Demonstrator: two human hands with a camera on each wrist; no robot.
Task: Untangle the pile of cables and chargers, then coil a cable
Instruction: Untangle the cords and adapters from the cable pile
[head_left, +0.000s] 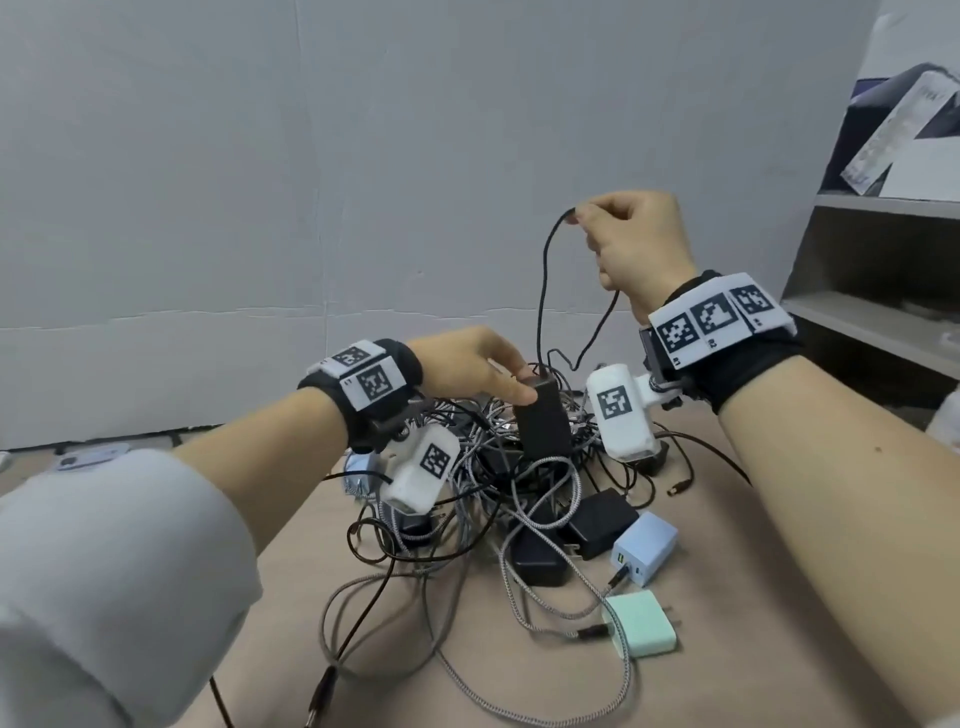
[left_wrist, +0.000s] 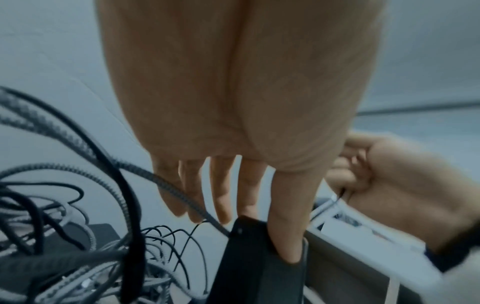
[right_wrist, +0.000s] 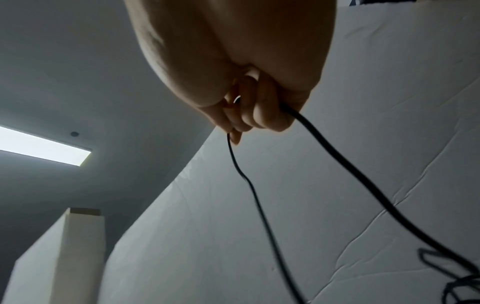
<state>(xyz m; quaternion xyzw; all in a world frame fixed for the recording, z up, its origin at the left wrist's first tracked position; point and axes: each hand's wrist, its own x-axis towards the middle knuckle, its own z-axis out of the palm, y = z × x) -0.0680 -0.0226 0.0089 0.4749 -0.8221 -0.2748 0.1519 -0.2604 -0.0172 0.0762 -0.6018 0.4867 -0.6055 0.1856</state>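
Observation:
A tangled pile of cables and chargers (head_left: 467, 499) lies on the tan table (head_left: 753, 597). My left hand (head_left: 519, 382) pinches the top of a black power adapter (head_left: 543, 421), which stands tilted above the pile. In the left wrist view the thumb lies along the adapter (left_wrist: 254, 267) and the fingers (left_wrist: 221, 195) reach straight behind it. My right hand (head_left: 582, 221) is raised above the pile and grips a thin black cable (head_left: 542, 291). One strand drops to the adapter's top, the other into the pile. In the right wrist view the curled fingers (right_wrist: 270, 117) hold the cable (right_wrist: 337, 156).
Near the pile's front lie a light blue charger (head_left: 645, 551), a mint green charger (head_left: 641, 623) and two black adapters (head_left: 602, 519). A barrel plug (head_left: 679, 488) lies at the right. Grey shelves (head_left: 883, 260) stand at the right, a white wall behind.

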